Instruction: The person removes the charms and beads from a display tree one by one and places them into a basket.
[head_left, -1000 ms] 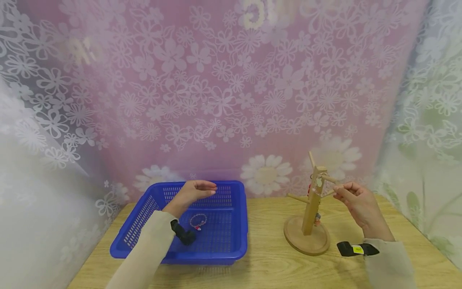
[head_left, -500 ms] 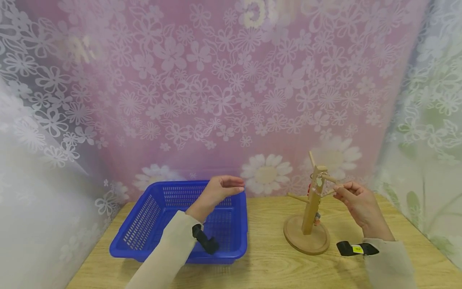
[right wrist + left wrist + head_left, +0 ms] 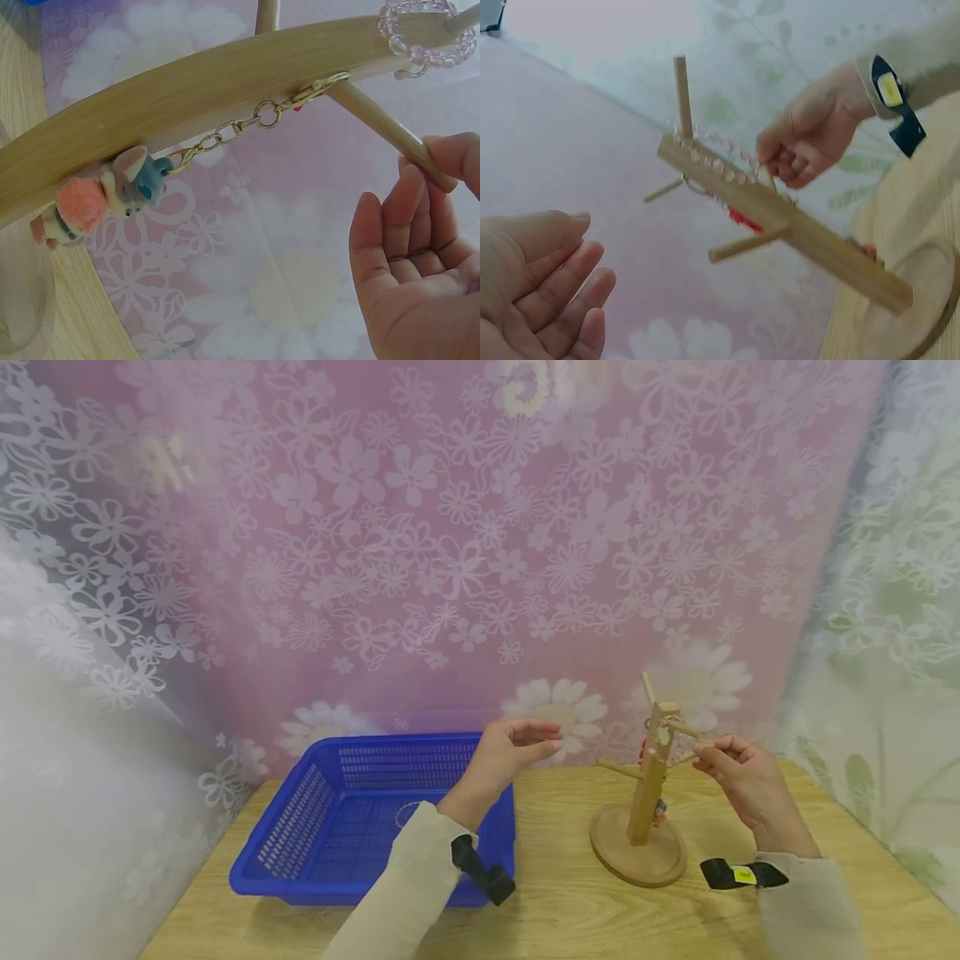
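Observation:
My right hand [image 3: 742,789] pinches the tip of a peg [image 3: 386,131] on the wooden stand [image 3: 640,806], thumb against fingertips. From that peg's base hangs a keychain [image 3: 82,202] with a small figure in pink and blue on a gold chain. A pink beaded bracelet [image 3: 712,161] loops round the top peg. Something red [image 3: 742,219] hangs behind the post in the left wrist view. My left hand [image 3: 510,756] is in the air between the basket and the stand, its fingers relaxed and holding nothing.
A blue plastic basket [image 3: 247,864] stands on the left of the wood-grain table [image 3: 555,893]. Inside it lies a thin bracelet [image 3: 402,812], partly hidden by my left sleeve. A pink floral curtain [image 3: 465,568] hangs behind the table.
My left hand has moved right, from over the basket to past its right rim, towards the stand. The right hand stays on the peg.

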Available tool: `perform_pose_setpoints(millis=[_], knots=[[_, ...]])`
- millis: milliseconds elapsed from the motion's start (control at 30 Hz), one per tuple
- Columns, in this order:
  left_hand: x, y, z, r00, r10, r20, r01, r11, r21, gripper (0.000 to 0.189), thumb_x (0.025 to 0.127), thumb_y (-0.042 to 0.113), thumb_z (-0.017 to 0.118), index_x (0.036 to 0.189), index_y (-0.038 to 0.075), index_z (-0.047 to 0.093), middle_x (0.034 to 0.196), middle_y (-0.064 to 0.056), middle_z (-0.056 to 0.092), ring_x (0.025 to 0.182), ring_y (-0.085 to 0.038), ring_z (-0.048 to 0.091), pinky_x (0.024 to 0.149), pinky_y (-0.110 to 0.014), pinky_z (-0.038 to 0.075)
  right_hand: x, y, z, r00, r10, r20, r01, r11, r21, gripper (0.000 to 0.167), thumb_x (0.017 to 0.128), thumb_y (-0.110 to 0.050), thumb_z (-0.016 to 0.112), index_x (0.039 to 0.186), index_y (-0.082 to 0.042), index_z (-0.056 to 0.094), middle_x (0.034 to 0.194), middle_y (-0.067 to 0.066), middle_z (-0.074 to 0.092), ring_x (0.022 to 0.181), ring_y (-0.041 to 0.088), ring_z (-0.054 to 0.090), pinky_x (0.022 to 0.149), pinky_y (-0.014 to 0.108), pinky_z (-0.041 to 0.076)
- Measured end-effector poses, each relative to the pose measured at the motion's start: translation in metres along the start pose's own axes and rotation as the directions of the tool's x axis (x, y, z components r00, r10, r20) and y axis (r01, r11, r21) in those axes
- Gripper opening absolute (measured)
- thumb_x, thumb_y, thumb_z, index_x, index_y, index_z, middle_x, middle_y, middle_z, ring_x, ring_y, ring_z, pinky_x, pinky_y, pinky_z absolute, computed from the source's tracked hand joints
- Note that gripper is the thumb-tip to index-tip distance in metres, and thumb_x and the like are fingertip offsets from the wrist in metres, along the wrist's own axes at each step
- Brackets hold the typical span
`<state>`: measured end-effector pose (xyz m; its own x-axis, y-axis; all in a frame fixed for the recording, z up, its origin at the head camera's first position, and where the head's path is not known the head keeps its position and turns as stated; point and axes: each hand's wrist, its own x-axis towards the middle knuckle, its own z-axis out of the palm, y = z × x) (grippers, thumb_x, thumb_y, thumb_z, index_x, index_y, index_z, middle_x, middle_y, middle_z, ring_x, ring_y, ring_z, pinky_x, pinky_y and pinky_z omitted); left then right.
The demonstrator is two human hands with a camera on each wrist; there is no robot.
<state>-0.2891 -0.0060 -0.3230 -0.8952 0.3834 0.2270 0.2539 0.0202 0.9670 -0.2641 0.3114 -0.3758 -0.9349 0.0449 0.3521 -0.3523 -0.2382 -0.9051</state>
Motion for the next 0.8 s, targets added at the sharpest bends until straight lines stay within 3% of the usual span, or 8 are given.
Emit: perform_pose_setpoints(millis=[467,800], knots=[[0.006,0.009,0.057,0.999,0.041,0.008,-0.041,0.998,-0.052,0.021,0.083,0.007,0.071,0.104,0.005,0.071,0.099,-0.007,0.071,0.086,-0.008,0.066,0.078,-0.022,0.051,0.001,0.0,-0.003,0.999,-0.002,0.04,0.002,1.0,-0.005,0.017,0.093,0.001,0.054,0.083,-0.009,0.063,0.086,-0.003,0.063,0.076,0.01,0.062,0.075,0.017,0.05],[0.016,0.006,0.087,0.997,0.0,-0.083,-0.005,0.999,-0.049,0.016,0.08,0.011,0.075,0.096,0.012,0.073,0.088,0.003,0.071,0.077,-0.005,0.064,0.07,-0.021,0.052,0.0,0.002,-0.004,0.999,-0.001,0.049,0.001,1.0,0.005,0.016,0.093,0.001,0.054,0.083,-0.008,0.062,0.086,-0.003,0.065,0.076,0.009,0.063,0.075,0.017,0.05]])
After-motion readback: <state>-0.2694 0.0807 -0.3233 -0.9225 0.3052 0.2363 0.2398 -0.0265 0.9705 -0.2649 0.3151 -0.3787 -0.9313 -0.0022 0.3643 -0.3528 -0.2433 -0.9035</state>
